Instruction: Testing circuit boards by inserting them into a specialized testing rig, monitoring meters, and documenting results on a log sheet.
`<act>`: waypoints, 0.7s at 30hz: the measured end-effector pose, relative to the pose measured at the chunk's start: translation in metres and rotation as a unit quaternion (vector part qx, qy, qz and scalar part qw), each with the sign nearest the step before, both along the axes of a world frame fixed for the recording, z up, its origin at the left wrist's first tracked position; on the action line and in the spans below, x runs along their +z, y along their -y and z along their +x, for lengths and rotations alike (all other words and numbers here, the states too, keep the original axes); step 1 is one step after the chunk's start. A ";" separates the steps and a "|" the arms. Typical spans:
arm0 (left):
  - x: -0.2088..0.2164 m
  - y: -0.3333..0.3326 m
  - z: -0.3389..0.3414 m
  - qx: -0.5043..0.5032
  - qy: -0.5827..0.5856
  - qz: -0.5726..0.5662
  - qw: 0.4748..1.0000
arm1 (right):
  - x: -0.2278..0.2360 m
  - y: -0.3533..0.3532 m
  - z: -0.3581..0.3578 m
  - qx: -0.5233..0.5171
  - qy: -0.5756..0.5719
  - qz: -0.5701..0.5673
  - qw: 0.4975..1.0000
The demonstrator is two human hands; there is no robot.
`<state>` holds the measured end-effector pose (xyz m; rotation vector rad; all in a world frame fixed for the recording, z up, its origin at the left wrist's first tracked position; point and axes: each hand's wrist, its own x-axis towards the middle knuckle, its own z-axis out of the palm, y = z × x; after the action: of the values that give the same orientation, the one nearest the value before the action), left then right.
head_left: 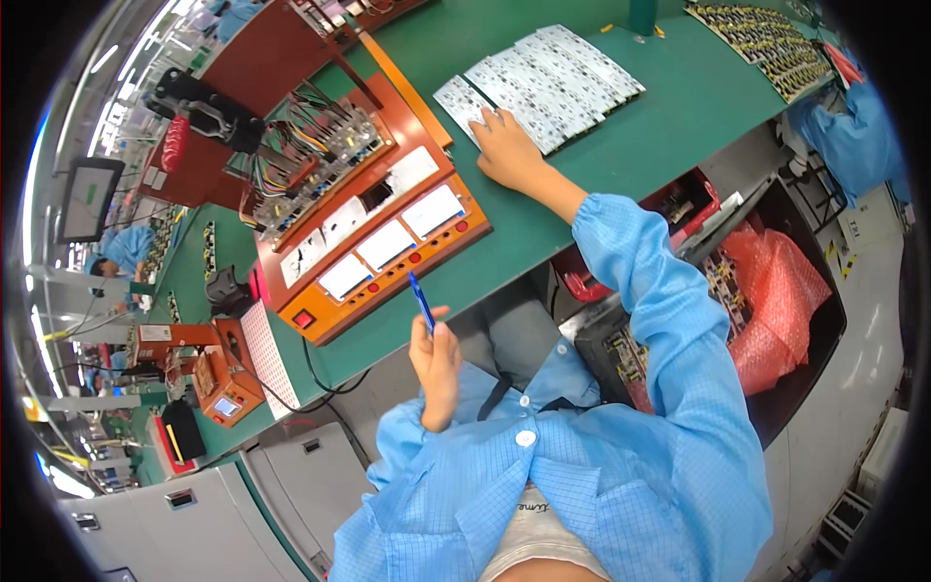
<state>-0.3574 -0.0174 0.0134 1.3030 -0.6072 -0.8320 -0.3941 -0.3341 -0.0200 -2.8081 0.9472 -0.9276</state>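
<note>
Looking down from head height, a person in a light blue work coat [582, 466] sits at a green workbench [659, 116]. Nearest the body, the left hand [436, 364] is raised in front of the chest, its fingers closed around a blue pen [421, 302] that points up and away. Beyond the pen, an orange test console [388, 233] with white meter windows and red buttons sits on the bench, with a bundle of coloured wires [310, 145] behind it. Farther out, the right hand [506, 145] rests flat, fingers together, on a row of white circuit boards [543, 82] laid side by side. Red bubble wrap [776, 301] fills a dark bin at the right, below the bench edge.
</note>
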 end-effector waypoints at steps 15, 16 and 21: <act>-0.018 -0.009 -0.008 -0.043 -0.051 0.032 0.997 | 0.007 0.037 -0.027 -0.125 0.026 -0.102 0.987; -0.018 -0.008 -0.007 -0.045 -0.052 0.031 0.997 | 0.006 0.044 -0.030 -0.112 -0.008 -0.048 0.993; -0.022 -0.006 -0.007 -0.055 -0.033 0.037 0.997 | 0.002 0.042 -0.024 -0.109 -0.052 -0.007 0.993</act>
<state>-0.3645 -0.0112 -0.0088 1.3117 -0.6042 -0.9924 -0.4179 -0.3760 -0.0185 -2.8310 1.2868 -0.8145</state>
